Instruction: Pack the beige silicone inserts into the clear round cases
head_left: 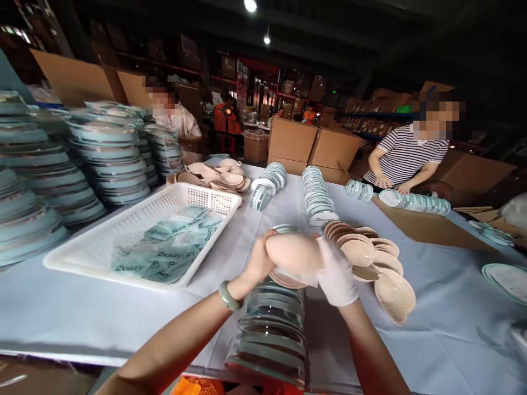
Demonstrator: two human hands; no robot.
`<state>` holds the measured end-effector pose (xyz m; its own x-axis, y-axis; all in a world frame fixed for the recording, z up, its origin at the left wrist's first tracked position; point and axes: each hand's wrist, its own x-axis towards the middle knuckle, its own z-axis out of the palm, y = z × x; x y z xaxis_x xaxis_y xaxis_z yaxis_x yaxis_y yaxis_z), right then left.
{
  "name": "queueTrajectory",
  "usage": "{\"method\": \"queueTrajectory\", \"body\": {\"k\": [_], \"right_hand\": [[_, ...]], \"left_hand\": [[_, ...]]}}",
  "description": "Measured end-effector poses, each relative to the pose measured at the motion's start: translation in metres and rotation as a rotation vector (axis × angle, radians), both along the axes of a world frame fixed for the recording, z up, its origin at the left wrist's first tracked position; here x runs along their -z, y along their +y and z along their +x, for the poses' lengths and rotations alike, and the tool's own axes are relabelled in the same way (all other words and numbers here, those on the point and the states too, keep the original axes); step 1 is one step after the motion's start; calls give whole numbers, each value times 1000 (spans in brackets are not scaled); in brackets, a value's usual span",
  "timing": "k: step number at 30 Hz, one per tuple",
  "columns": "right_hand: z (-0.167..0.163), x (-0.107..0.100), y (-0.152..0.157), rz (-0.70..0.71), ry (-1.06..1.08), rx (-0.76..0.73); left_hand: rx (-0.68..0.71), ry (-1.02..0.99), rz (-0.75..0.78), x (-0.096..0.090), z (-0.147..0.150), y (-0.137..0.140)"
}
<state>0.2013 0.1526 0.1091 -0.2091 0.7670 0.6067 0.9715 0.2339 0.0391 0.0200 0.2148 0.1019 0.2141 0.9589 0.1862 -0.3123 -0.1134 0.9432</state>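
Between my two hands, in the middle of the head view, is a smooth beige bra cup (pixel 294 253), blurred by motion. My left hand (pixel 260 259), bare with a jade bangle at the wrist, is closed on the cup's left end. In a white glove, my right hand (pixel 335 273) grips its right end. Directly below lies a row of round clear plastic cases (pixel 272 323) with teal bands, running toward me. Another beige piece shows just under the held cup, partly hidden. To the right, several beige cups (pixel 395 293) lie overlapping on the table.
A white plastic basket (pixel 61 263) holds teal printed packets (pixel 168 255). Tall stacks of round cases (pixel 109 159) line the left. More beige cups (pixel 220 175) are heaped behind the basket. Rows of cases (pixel 317 192) stand farther back. A person in a striped shirt (pixel 405 151) handles cases at right.
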Motion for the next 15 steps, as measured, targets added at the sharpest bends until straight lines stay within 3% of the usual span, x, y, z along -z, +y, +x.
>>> {"method": "queueTrajectory", "body": {"k": [2, 5, 7, 9, 12, 13, 15], "right_hand": [[-3, -12, -16, -8, -161, -82], [0, -22, -26, 58, -311, -160], [8, -16, -23, 127, -159, -107], [20, -2, -16, 184, 124, -21], [32, 22, -6, 131, 480, 40], [33, 27, -4, 17, 542, 22], [29, 28, -2, -347, 571, -82]], "left_hand": [[26, -103, -56, -2, -4, 7], [266, -196, -187, -9, -10, 10], [474, -217, -223, -11, -17, 8], [550, -165, -148, -5, -27, 4], [305, 137, 61, 26, -41, -5], [205, 282, 106, 40, -43, -8], [103, 534, 127, 68, -42, -16]]}}
